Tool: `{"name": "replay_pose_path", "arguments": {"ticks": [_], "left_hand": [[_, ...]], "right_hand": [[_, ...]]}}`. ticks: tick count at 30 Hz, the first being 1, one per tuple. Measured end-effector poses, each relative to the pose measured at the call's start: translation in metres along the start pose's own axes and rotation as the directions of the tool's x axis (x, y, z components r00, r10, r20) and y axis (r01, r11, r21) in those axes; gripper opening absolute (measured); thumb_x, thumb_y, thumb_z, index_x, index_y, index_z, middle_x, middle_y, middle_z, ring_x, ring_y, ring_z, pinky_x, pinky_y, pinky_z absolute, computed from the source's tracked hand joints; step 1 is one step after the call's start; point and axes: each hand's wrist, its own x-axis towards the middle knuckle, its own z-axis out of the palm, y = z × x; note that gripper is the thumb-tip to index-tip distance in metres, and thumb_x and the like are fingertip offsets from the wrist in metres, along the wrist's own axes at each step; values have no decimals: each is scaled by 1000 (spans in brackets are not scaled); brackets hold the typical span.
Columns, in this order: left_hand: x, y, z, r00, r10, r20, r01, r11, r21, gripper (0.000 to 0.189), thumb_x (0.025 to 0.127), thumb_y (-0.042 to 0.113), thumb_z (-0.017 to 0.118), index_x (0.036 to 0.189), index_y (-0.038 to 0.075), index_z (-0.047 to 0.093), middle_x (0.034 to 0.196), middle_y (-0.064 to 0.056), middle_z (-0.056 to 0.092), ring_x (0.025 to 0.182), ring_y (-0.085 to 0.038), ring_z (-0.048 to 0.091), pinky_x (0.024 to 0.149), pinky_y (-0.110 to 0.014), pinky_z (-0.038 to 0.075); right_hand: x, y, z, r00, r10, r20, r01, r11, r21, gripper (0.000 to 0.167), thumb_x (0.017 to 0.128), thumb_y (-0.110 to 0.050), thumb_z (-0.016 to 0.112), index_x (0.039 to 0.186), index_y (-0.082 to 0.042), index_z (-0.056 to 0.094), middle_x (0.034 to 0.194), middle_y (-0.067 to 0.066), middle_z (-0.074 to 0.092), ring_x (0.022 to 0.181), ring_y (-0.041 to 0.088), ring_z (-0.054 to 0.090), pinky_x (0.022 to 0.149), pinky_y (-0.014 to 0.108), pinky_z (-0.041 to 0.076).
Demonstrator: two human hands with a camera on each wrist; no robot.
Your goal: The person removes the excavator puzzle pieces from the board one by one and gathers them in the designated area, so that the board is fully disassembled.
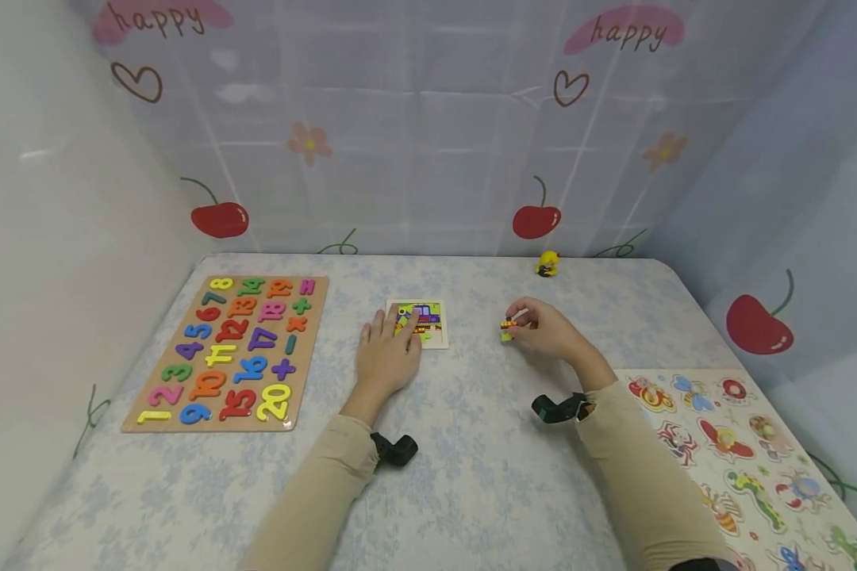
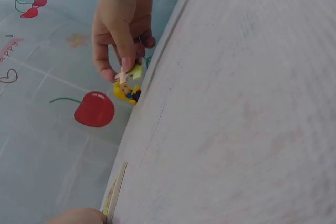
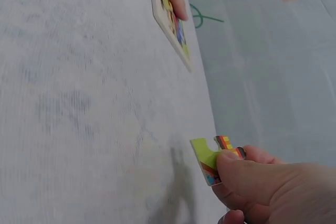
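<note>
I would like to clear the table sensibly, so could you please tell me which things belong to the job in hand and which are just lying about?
Apparently in use:
small picture puzzle, under the left hand
puzzle piece, pinched by the right hand

Apparently just lying about:
number board
bug-picture board
yellow figurine

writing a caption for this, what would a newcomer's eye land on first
Probably the colourful number board on the table's left. Next, the centre, where the left hand rests on a small jigsaw puzzle and, to its right, the right hand pinches a jigsaw piece. Red cherries on the curtain behind may stand out.
</note>
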Motion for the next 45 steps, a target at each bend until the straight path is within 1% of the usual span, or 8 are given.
{"name": "replay_pose_path", "arguments": {"ticks": [8,15,23,27,30,35,40,45], "left_hand": [[-1,0,-2,1000,6,-13,-6,1000,-7,54,105,47,24,158,36,23,169,-4,9,156,-31,6,126,-52,5],[-2,1,-3,1000,6,-7,-7,1000,-3,54,105,47,24,158,36,22,169,-4,8,156,-31,5,126,-52,4],[-2,1,-3,1000,8,-7,-8,1000,3,54,105,47,24,158,37,21,169,-4,8,156,-31,6,127,-52,4],[-2,0,-3,1000,11,-13,-11,1000,-7,54,105,48,25,158,37,21,169,-4,8,156,-31,6,127,-52,4],[-1,0,-3,1000,11,-12,-11,1000,-7,54,105,47,24,158,36,21,169,-4,8,156,-31,6,127,-52,5],[0,0,-3,1000,5,1,-5,1000,-15,55,105,48,24,158,35,21,169,-5,6,156,-31,4,127,-51,4],[1,-3,-4,1000,4,-6,-4,999,-33,56,105,45,25,159,30,23,169,-6,7,156,-31,4,127,-49,5],[-1,-10,-8,1000,-8,-20,7,999,-45,54,106,41,23,159,28,24,169,-7,11,156,-31,4,127,-49,6]], "right_hand": [[-14,20,-27,996,80,35,-77,994,-81,23,97,-13,63,118,-9,56,104,13,64,85,23,56,72,30,45],[-23,28,-35,994,103,29,-99,989,-107,22,95,-10,64,115,-6,56,102,14,64,82,22,56,70,30,45],[-24,35,-34,997,69,-15,-71,986,-151,20,95,-10,65,114,-6,57,103,14,62,87,24,57,72,31,45],[-23,37,-32,995,92,-37,-97,980,-176,23,94,-16,67,114,-8,58,105,13,62,87,25,56,73,33,45],[-24,36,-31,991,120,-51,-128,973,-194,29,93,-20,70,116,-10,58,110,13,61,92,26,56,78,37,45],[-27,34,-30,990,115,-80,-130,965,-228,33,90,-23,73,117,-10,59,114,13,59,100,29,54,83,43,45],[-25,30,-24,992,60,-109,-85,966,-243,30,93,-22,69,119,-10,61,111,12,61,89,25,54,76,37,45],[-17,19,-10,993,21,-115,-45,978,-203,29,96,-21,66,122,-11,62,107,10,62,79,22,52,67,31,44]]}}
